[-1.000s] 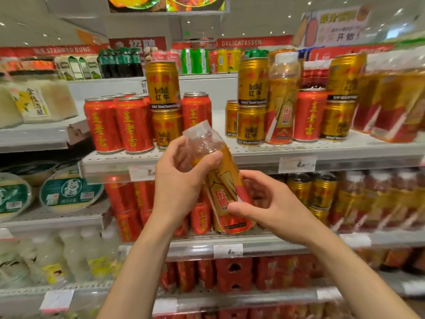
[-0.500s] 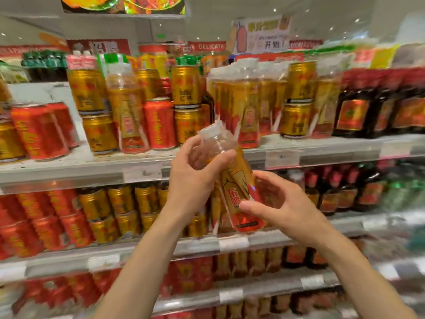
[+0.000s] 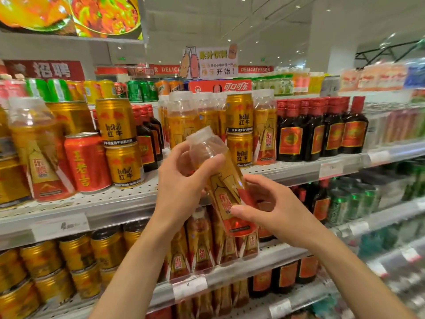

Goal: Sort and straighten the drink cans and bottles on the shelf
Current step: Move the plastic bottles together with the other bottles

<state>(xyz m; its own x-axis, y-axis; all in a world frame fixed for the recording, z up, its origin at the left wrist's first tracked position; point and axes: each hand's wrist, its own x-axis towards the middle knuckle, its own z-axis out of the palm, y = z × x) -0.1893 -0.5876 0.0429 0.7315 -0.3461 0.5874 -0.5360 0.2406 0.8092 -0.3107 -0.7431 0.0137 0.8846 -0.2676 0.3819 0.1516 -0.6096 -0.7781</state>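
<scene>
Before the front edge of the upper shelf (image 3: 128, 201), we hold a yellow drink bottle (image 3: 224, 187) in the air, tilted with its clear cap end up and to the left. Our left hand (image 3: 181, 180) has its fingers (image 3: 208, 161) wrapped round the bottle's neck; our right hand (image 3: 273, 208) pinches the lower label between thumb and curled fingers. Red Bull cans (image 3: 239, 130) stand stacked on the shelf just behind, beside dark bottles (image 3: 322, 130).
</scene>
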